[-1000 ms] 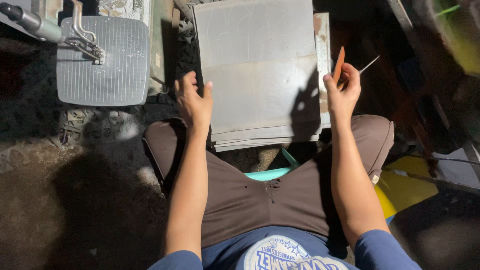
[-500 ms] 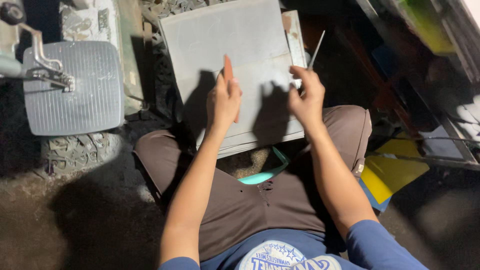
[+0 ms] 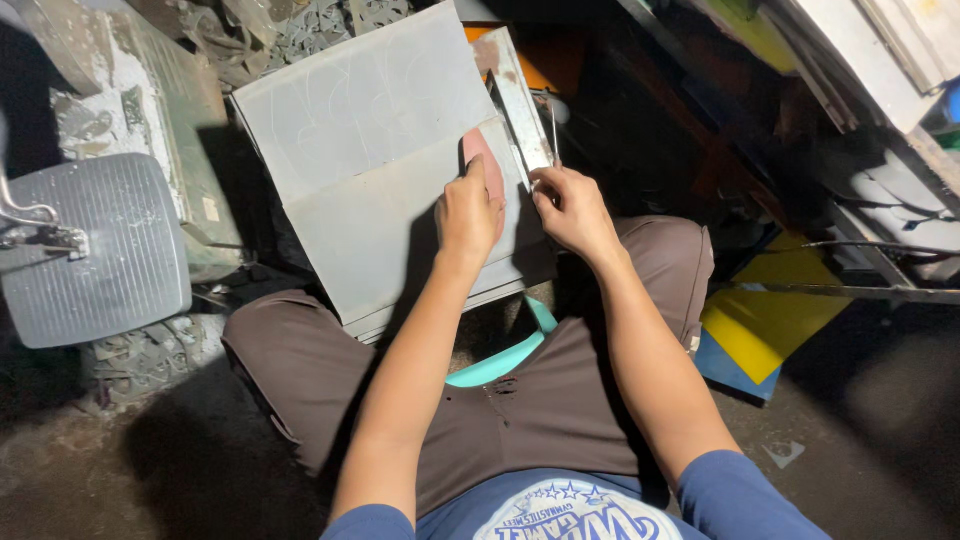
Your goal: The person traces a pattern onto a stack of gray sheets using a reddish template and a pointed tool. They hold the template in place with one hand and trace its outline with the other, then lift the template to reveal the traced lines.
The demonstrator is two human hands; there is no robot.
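Note:
A large grey sheet-metal panel [image 3: 370, 150] rests across my knees and tilts away from me. My left hand [image 3: 468, 215] presses on its right part, fingers closed on a flat reddish-pink piece [image 3: 484, 162] that lies against the sheet. Beside it, my right hand [image 3: 572, 205] pinches a thin metal rod [image 3: 553, 128] that points away from me. The rod runs along a narrow metal strip [image 3: 520, 100] lying at the panel's right edge. The two hands are close together, almost touching.
A ribbed grey metal plate [image 3: 95, 250] with a clamp-like fitting stands at the left. Yellow and blue sheets [image 3: 770, 320] lie by my right knee under a dark rack [image 3: 860, 90]. A teal object [image 3: 500, 365] shows between my legs. Scrap metal lies behind the panel.
Both hands have moved from the panel's near edge up to its right edge. The reddish piece has passed from my right hand to my left, and the rod now lies along the strip.

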